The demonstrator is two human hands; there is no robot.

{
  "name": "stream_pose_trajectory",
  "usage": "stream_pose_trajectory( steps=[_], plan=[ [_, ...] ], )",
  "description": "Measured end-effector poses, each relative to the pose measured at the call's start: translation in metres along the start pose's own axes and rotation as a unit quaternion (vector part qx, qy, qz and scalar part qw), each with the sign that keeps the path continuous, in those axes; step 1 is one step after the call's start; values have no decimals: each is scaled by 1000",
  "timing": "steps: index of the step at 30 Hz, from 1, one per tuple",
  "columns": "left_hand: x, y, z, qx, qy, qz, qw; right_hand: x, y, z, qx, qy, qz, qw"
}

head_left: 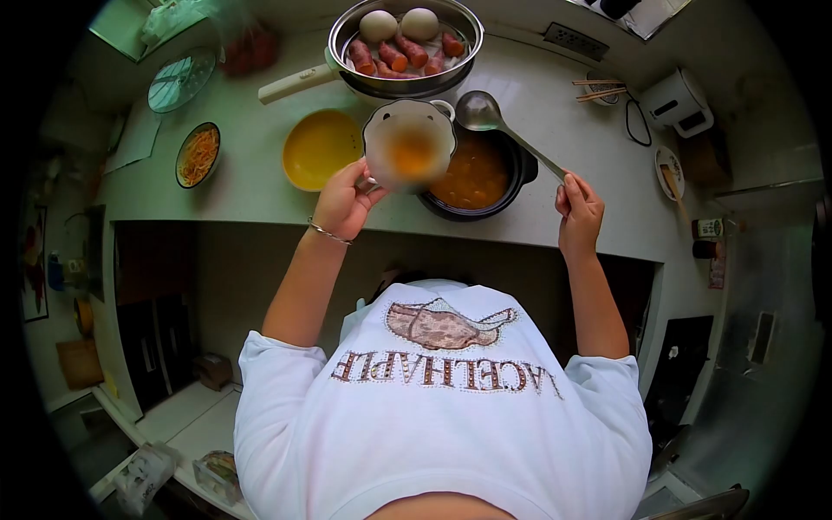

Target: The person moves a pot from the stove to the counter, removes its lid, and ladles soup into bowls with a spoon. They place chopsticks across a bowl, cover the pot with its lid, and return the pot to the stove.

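Observation:
My left hand (347, 201) grips a white bowl (409, 117) with a dark rim by its lower left edge. Something orange-brown shows blurred inside the bowl. In my right hand (580, 208) is the handle end of a metal ladle (479, 111), whose head is raised above the far side of a dark pot (520, 165). Orange-brown soup (471, 178) with pieces in it fills the pot. The bowl hides the pot's left part. Left of the bowl stands a yellow bowl (322, 149), close to my left hand.
Behind the bowl, a steamer pan (477, 39) holds sweet potatoes (414, 54) and two round pale items (378, 26). A dish of orange shreds (198, 155) stands left on the counter (251, 173). Chopsticks (600, 90), a white appliance (682, 102) and a small plate (667, 160) are at right.

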State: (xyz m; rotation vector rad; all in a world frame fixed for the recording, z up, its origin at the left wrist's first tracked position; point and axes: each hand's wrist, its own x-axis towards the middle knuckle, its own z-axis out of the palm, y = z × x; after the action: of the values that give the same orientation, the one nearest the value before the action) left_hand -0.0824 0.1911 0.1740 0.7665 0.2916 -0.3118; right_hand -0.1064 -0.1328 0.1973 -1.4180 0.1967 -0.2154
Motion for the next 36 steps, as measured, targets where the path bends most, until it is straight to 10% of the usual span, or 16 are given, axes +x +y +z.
stream_pose_trajectory(
  steps=[4, 6, 14, 19, 25, 36],
  plan=[
    [-8, 6, -5, 7, 37, 22, 999, 8, 26, -28, -251, -25, -87, 964],
    [-11, 8, -7, 8, 43, 40, 998, 15, 36, -23, -436, -93, -254, 859],
    [-16, 10, -8, 9, 45, 44, 998, 33, 74, -13, -496, -108, -307, 805],
    [-18, 10, -7, 14, 38, 43, 998, 27, 77, -9, -308, -129, 24, 942],
    [-17, 11, -6, 19, 37, 37, 998, 15, 78, -2, -82, -125, 248, 957],
    [-12, 17, -3, 22, 30, 32, 999, 9, 75, -10, 41, -91, 295, 950]
  ],
)
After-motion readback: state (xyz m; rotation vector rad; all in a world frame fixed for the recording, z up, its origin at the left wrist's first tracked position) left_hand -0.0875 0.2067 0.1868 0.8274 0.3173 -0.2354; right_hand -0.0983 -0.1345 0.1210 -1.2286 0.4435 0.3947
